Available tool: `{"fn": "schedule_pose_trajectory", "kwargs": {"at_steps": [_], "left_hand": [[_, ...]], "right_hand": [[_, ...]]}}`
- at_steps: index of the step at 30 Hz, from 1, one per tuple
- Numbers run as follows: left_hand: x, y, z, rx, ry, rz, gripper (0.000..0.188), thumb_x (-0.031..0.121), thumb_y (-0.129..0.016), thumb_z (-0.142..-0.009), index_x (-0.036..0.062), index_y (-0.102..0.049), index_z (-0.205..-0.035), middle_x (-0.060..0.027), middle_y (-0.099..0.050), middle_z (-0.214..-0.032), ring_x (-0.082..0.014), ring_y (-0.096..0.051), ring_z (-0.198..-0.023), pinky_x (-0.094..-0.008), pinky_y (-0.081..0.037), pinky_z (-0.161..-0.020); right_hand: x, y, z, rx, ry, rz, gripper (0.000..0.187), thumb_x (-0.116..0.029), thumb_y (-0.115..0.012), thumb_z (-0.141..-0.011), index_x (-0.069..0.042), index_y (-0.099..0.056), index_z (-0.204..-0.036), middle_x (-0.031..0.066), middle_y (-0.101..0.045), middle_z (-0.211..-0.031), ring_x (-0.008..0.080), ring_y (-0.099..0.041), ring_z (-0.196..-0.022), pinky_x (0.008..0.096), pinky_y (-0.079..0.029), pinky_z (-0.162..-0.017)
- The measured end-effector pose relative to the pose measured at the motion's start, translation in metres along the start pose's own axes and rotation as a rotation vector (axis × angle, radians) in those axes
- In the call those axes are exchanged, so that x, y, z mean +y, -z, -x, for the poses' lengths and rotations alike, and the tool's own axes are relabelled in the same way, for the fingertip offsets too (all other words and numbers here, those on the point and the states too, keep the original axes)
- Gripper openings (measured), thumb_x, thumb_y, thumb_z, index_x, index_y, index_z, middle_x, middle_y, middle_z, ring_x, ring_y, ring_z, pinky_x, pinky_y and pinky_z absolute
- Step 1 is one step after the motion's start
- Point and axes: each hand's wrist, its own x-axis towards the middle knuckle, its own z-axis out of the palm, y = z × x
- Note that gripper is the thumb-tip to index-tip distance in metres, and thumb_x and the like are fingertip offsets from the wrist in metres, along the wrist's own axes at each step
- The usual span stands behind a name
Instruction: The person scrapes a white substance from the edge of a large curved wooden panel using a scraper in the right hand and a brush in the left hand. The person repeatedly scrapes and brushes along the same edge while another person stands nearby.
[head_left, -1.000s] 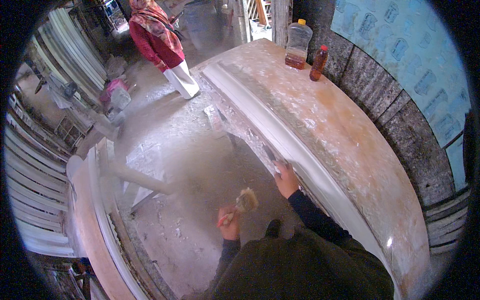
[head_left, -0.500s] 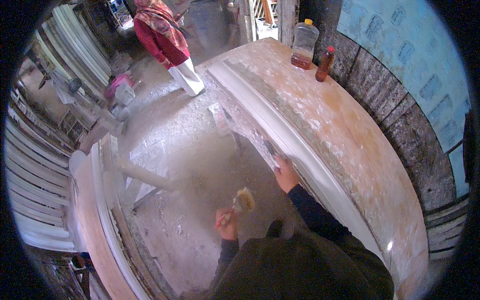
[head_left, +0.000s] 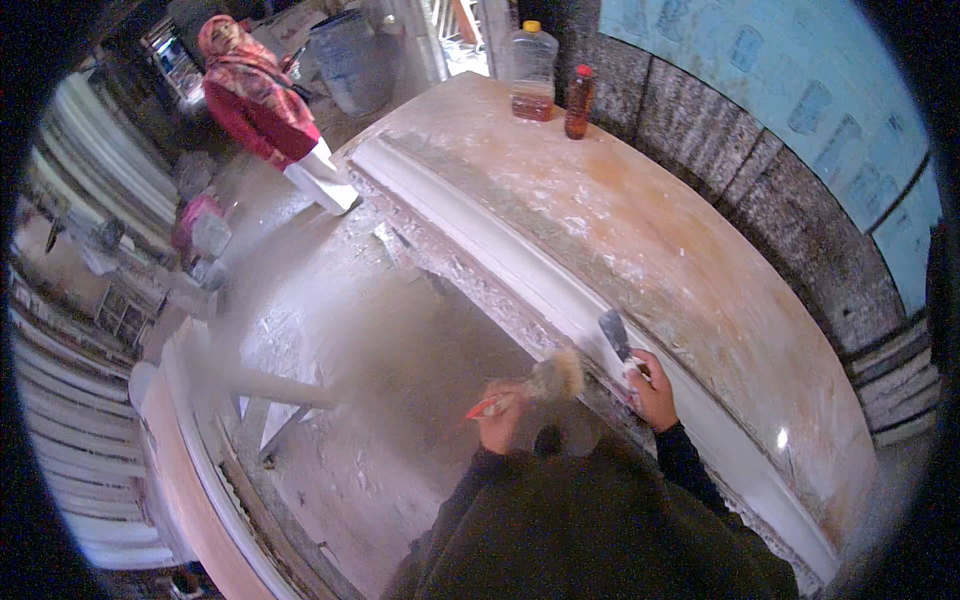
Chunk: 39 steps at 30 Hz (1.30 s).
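Head view: two hands (head_left: 498,424) (head_left: 656,396), one brush (head_left: 560,376), one scraper (head_left: 614,334), two bottles (head_left: 534,75) (head_left: 579,104).

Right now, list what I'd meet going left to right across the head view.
Standing person in a red top → left hand → brush bristles → scraper blade → right hand.

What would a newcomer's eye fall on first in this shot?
Probably the long white strip, slanting along the left side of the table. Next, low in the middle, the left hand gripping a brush and the right hand a scraper. Farther off, a person in red stands at upper left, and a yellow-capped bottle and a red-capped bottle stand at the table's far end.
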Motion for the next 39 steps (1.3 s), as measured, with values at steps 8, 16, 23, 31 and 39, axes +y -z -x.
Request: {"fn": "schedule_pose_trajectory", "kwargs": {"at_steps": [8, 16, 23, 31, 39], "left_hand": [[-0.034, 0.044, -0.103, -0.042, 0.039, 0.297, 0.016, 0.004, -0.056, -0.073, 0.0025, -0.053, -0.089, -0.0073, -0.057, -0.089, -0.0182, -0.055, -0.078, -0.0285, -0.045, -0.070], [0.075, 0.027, -0.150, 0.204, -0.647, -1.058, 0.013, 0.003, -0.056, -0.072, 0.0044, -0.055, -0.086, -0.0096, -0.054, -0.095, -0.0220, -0.052, -0.086, -0.0312, -0.043, -0.075], [0.007, -0.072, -0.052, -0.194, -0.543, -1.329, 0.037, 0.013, -0.064, -0.061, 0.0146, -0.056, -0.097, -0.0115, -0.049, -0.114, -0.0297, -0.054, -0.092, -0.0374, -0.047, -0.069], [-0.007, -0.105, 0.025, -0.906, -0.593, -0.658, 0.024, 0.007, -0.060, -0.067, 0.0100, -0.059, -0.092, -0.0096, -0.056, -0.103, -0.0285, -0.054, -0.095, -0.0330, -0.047, -0.075], [0.012, -0.079, 0.025, -0.193, -0.244, -0.669, 0.016, -0.001, -0.056, -0.071, 0.0022, -0.060, -0.087, -0.0074, -0.060, -0.090, -0.0174, -0.055, -0.087, -0.0280, -0.042, -0.079]], "right_hand": [[0.039, 0.042, 0.070, 0.239, -0.139, -0.029, 0.033, -0.015, -0.050, -0.084, -0.011, -0.043, -0.116, 0.0054, -0.050, -0.087, 0.0090, -0.049, -0.060, 0.0224, -0.043, -0.050], [0.029, 0.048, 0.096, 0.324, -0.119, 0.062, 0.033, -0.018, -0.048, -0.085, -0.009, -0.042, -0.116, 0.0070, -0.049, -0.092, 0.0087, -0.049, -0.057, 0.0239, -0.043, -0.050], [0.019, 0.055, 0.100, 0.329, 0.008, 0.074, 0.031, -0.015, -0.048, -0.084, -0.006, -0.045, -0.114, 0.0062, -0.049, -0.090, 0.0080, -0.047, -0.058, 0.0236, -0.043, -0.050], [0.005, 0.074, 0.106, 0.397, 0.012, 0.021, 0.029, -0.012, -0.048, -0.084, -0.005, -0.046, -0.112, 0.0038, -0.048, -0.087, 0.0070, -0.046, -0.061, 0.0228, -0.042, -0.050], [0.011, 0.091, 0.124, 0.052, -0.034, 0.155, 0.028, -0.018, -0.046, -0.085, -0.007, -0.047, -0.111, 0.0098, -0.053, -0.100, 0.0165, -0.053, -0.077, 0.0291, -0.046, -0.064]]}}
